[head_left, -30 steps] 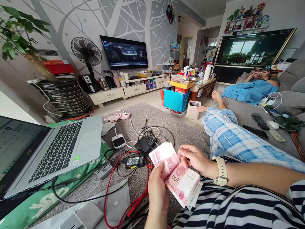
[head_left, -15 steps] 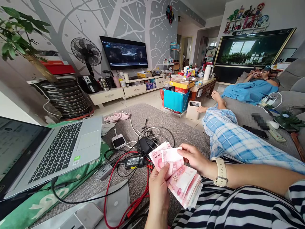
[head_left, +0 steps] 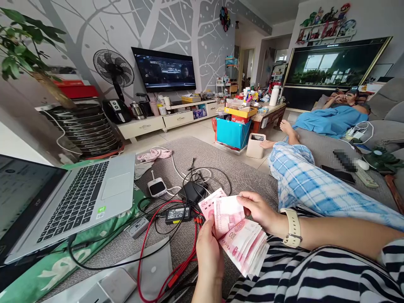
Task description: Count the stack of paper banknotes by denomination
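Note:
A fanned stack of pink 100 banknotes [head_left: 241,242] is gripped in my left hand [head_left: 208,248], its thumb lying over the notes near their middle. My right hand [head_left: 260,212] pinches the upper right corner of one folded-over banknote [head_left: 229,214] between thumb and fingers. Further notes stick out behind it at the upper left. The lower ends of the stack spread toward my striped shirt. Fingers of my left hand under the notes are hidden. A cream watch band circles my right wrist.
A laptop [head_left: 78,198] lies on a green cloth at the left. Tangled cables, a power adapter [head_left: 177,214] and a small white device [head_left: 157,187] cover the sofa before me. Legs in plaid trousers [head_left: 328,181] stretch out at right; another person [head_left: 334,115] reclines beyond.
The folded-over note has been turned further and shows more of its face. My left thumb has shifted slightly left, and the lower notes are fanned a little wider.

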`<state>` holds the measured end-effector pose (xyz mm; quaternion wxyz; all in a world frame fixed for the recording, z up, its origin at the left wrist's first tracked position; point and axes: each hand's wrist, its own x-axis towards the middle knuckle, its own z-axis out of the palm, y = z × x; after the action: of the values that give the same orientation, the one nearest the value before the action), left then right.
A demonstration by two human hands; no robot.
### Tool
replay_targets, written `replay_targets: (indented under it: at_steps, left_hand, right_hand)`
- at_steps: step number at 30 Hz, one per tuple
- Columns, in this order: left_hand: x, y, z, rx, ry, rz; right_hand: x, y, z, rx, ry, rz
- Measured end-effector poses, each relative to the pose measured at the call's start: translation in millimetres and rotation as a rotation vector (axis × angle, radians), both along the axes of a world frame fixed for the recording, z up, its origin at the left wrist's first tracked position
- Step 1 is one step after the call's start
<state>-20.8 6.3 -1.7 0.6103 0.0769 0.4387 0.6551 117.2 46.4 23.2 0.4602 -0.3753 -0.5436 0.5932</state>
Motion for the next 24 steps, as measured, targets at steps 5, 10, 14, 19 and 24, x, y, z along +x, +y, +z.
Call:
replay_targets:
  at_steps: [5, 10, 14, 19, 24]
  left_hand:
    - [-1.5, -1.5, 5.4, -0.019, 0.054, -0.002]
    - [-2.1, -1.7, 5.0, -0.018, 0.091, -0.012]
    - [-1.7, -2.1, 4.6, 0.006, 0.089, -0.013]
    - [-2.4, -1.2, 1.4, 0.039, 0.11, -0.048]
    - [-3.0, -1.1, -0.6, 0.023, 0.131, -0.038]
  right_hand:
    - [0.3, -3.1, 4.2, 0.032, -0.028, -0.008]
    - [-0.7, -4.8, 6.6, -0.005, 0.01, 0.008]
    - [-1.2, -5.6, 8.4, -0.012, 0.005, 0.004]
    - [-1.2, -5.9, 9.1, -0.028, 0.015, -0.001]
    - [-0.2, -5.9, 7.9, -0.014, 0.008, 0.014]
